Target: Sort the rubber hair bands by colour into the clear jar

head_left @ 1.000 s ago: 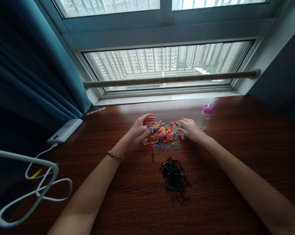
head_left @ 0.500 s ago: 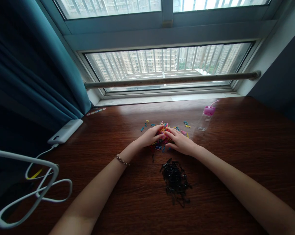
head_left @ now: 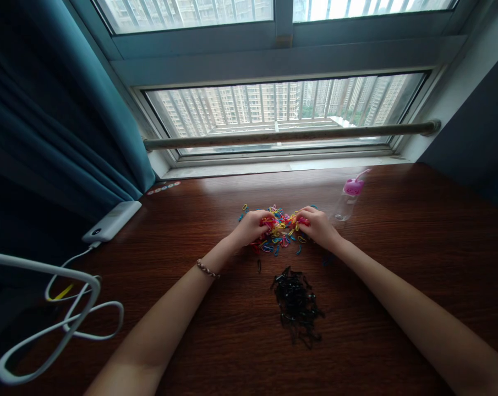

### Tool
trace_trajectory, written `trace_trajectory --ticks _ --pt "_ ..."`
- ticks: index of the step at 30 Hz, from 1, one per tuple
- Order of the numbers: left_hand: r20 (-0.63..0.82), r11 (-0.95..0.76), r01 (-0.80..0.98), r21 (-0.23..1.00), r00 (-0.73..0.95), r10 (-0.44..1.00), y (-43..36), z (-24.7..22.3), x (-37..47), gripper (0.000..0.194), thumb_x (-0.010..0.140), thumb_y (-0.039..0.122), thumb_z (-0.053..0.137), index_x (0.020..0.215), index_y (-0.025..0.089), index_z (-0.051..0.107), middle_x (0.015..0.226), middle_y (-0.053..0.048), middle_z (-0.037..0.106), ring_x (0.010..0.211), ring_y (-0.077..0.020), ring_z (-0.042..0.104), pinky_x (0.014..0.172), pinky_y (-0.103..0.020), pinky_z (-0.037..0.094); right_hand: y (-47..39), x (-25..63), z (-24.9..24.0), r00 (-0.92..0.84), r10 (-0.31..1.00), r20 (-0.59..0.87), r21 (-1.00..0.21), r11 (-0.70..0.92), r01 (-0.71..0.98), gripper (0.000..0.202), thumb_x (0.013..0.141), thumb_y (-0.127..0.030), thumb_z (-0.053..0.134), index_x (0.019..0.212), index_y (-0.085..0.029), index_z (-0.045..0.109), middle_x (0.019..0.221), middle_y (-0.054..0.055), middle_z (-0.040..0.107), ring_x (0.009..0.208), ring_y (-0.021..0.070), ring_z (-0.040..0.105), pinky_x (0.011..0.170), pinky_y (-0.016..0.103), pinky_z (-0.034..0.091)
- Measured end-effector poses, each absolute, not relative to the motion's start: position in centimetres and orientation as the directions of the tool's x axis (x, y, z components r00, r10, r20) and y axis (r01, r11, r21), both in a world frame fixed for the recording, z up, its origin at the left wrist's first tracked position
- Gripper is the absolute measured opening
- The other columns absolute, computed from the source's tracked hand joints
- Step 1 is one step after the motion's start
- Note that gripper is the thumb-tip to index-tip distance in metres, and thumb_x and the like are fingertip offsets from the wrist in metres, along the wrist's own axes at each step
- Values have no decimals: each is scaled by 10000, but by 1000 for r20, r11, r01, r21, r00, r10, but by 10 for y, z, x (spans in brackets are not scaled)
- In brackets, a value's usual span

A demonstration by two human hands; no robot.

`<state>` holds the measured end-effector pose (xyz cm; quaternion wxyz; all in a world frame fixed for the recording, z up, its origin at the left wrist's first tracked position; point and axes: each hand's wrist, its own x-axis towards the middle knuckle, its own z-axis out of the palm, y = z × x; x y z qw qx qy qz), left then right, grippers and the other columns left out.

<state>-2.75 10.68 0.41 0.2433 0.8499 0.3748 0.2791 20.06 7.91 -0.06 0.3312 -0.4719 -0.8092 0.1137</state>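
Observation:
A loose heap of small coloured elastic hair ties (head_left: 282,224), pink, yellow, blue and red, lies spread on the brown table. At its left side my left hand (head_left: 252,227) has its fingers curled around some of them, with pink and red loops showing at the fingertips. On the right, my right hand (head_left: 319,227) is closed in a similar way on another bunch of pink and orange ones. Nearer to me is a pile of small black loops (head_left: 297,302), which look like black hair ties; neither hand touches it. One dark loop (head_left: 259,266) lies apart, left of that pile.
A clear bottle with a pink lid and straw (head_left: 348,201) stands just beyond my right hand. At the left, a white power bank (head_left: 111,221) has a white cable (head_left: 53,269) plugged in. A blue curtain (head_left: 120,137) hangs at the table's left, below a window with a rail (head_left: 282,137).
My hands have moved apart, the right one further to the right, and their fingers have curled in. The heap between them is now uncovered and wider.

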Motion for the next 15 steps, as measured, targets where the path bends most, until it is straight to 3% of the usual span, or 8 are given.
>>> trace_trajectory --ticks 6,15 --pt "351 -449 469 761 284 892 119 7 -40 270 732 273 551 960 137 605 860 -56 655 738 -162 596 669 -255 466 90 218 13 -143 876 461 -639 439 632 138 714 -159 526 806 -169 629 821 36 638 749 152 602 685 269 481" --pt "363 -410 315 856 199 910 126 11 -45 352 734 404 569 945 125 607 907 -86 659 819 -178 602 740 -283 466 90 229 37 -90 899 428 -770 415 486 187 731 -193 538 871 -169 658 888 42 683 795 165 644 723 278 527"
